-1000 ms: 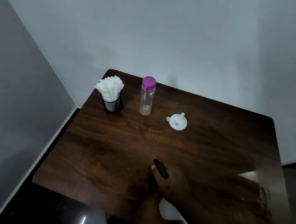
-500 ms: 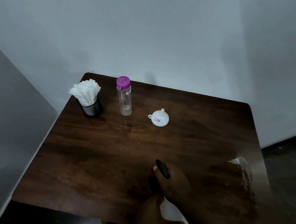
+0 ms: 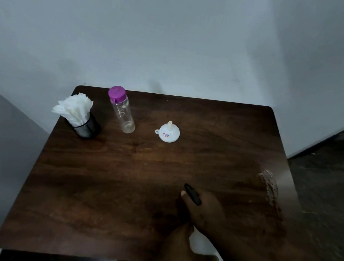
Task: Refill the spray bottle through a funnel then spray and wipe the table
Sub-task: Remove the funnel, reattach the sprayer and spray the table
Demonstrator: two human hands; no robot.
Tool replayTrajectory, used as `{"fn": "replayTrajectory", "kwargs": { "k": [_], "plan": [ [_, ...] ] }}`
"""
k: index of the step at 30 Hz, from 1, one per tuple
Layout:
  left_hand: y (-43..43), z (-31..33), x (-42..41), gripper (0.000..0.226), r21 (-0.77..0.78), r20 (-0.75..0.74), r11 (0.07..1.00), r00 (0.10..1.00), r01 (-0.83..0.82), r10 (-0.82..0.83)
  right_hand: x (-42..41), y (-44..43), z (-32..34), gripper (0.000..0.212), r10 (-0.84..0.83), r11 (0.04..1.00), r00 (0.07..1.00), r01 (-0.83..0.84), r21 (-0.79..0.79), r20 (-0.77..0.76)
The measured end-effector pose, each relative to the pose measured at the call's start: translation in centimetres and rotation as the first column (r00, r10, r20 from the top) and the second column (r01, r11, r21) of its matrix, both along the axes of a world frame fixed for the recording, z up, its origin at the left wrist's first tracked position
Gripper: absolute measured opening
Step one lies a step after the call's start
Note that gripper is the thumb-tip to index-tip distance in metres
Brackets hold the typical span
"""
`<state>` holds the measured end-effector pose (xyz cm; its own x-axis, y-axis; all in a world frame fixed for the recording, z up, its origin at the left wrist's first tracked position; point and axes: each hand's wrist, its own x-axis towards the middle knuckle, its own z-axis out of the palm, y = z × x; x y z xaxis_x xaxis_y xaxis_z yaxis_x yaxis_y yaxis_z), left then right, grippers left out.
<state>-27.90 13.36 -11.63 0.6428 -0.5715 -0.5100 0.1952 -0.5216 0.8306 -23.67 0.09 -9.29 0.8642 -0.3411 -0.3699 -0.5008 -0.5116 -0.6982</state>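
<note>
A white spray bottle (image 3: 207,253) stands at the near edge of the dark wooden table (image 3: 118,188). My left hand (image 3: 177,256) wraps around its body. My right hand (image 3: 205,210) is closed over its black spray head (image 3: 192,194), whose nozzle sticks out past my fingers. A small white funnel (image 3: 169,133) lies mouth-down, spout up, at the far middle of the table. A clear bottle with a purple cap (image 3: 122,109) stands upright to the left of the funnel. It looks nearly empty.
A black mesh holder stuffed with white paper napkins (image 3: 77,114) stands at the far left corner. A wet patch (image 3: 269,185) glistens near the table's right edge. Grey walls close in behind and on the left; dark floor lies to the right.
The camera view has swung so the table looks squarer and more centred. Both hands stay on the spray bottle in the same grip. Nothing on the table has moved.
</note>
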Motion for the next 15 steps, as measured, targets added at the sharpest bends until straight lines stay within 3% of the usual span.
{"fn": "replayTrajectory", "kwargs": {
  "k": [6, 10, 15],
  "plan": [
    [-2.1, 1.2, 0.8, 0.088, -0.059, -0.009, 0.982, 0.984, 0.179, -0.180, -1.0, -2.1, -0.9, 0.047, -0.037, 0.996, 0.998, 0.041, -0.076, 0.057],
    [-2.7, 0.8, 0.2, 0.094, -0.050, 0.037, 0.986, 0.987, 0.157, -0.155, -1.6, -3.2, -1.1, 0.053, 0.011, 0.987, 0.999, -0.004, -0.160, 0.041],
    [-4.1, 0.3, -0.5, 0.099, -0.070, 0.028, 0.981, 0.983, 0.182, -0.180, -2.6, -4.7, -1.0, 0.050, -0.036, 0.992, 0.999, 0.038, -0.122, 0.019]
  ]
}}
